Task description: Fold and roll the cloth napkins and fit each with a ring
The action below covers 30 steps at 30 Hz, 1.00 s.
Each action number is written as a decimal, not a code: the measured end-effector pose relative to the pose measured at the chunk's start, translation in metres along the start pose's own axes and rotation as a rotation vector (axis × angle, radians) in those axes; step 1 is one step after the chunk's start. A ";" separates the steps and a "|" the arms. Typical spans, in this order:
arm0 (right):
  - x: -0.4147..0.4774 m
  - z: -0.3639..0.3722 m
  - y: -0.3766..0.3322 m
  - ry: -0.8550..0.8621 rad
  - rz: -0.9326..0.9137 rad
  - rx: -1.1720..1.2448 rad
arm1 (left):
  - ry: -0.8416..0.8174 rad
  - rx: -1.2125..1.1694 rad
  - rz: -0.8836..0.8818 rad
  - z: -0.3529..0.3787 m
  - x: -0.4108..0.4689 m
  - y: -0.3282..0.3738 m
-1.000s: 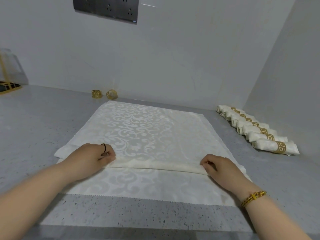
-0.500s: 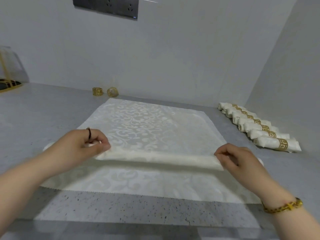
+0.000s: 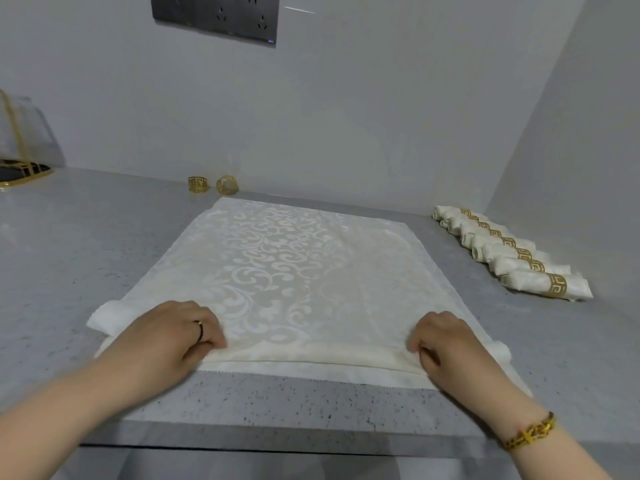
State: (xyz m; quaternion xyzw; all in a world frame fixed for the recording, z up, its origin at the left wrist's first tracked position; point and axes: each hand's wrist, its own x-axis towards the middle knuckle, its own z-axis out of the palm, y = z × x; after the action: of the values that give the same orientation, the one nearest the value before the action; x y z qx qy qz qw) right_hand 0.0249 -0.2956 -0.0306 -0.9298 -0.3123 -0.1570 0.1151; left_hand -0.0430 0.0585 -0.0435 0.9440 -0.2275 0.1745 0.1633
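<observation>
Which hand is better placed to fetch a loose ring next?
The left hand: the gold rings sit by the wall on its side; the right hand would cross the napkin.

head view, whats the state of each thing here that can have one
napkin: flat on the counter, near edge folded over
left hand: fingers curled, gripping the fold
right hand: fingers curled, pinching the fold
left loose ring: unused, opening upward
right loose ring: unused, opening facing camera
rolled napkins: ringed, in a row
</observation>
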 end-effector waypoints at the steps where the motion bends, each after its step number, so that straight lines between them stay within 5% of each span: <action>1: -0.004 0.002 0.000 -0.016 -0.014 0.013 | 0.001 -0.002 0.026 0.002 -0.003 0.001; 9: -0.020 -0.011 0.006 -0.011 -0.031 0.035 | 0.084 -0.054 -0.064 0.002 -0.011 -0.010; 13: -0.008 -0.018 -0.005 -0.044 0.150 0.192 | 0.108 -0.165 -0.239 -0.003 0.006 -0.005; 18: 0.008 -0.006 0.003 -0.110 0.222 0.083 | -0.012 -0.038 -0.364 -0.001 0.021 -0.010; 27: 0.014 -0.009 0.007 -0.136 0.233 0.112 | 0.044 0.036 -0.206 -0.002 0.018 -0.018; 30: 0.016 -0.004 0.009 -0.027 0.126 0.042 | 0.037 -0.046 -0.148 -0.004 0.015 -0.021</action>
State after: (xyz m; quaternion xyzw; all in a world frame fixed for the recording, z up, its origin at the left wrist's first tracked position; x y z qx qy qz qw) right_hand 0.0417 -0.2947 -0.0215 -0.9470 -0.2579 -0.1305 0.1401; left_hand -0.0212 0.0723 -0.0391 0.9509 -0.1578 0.1740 0.2015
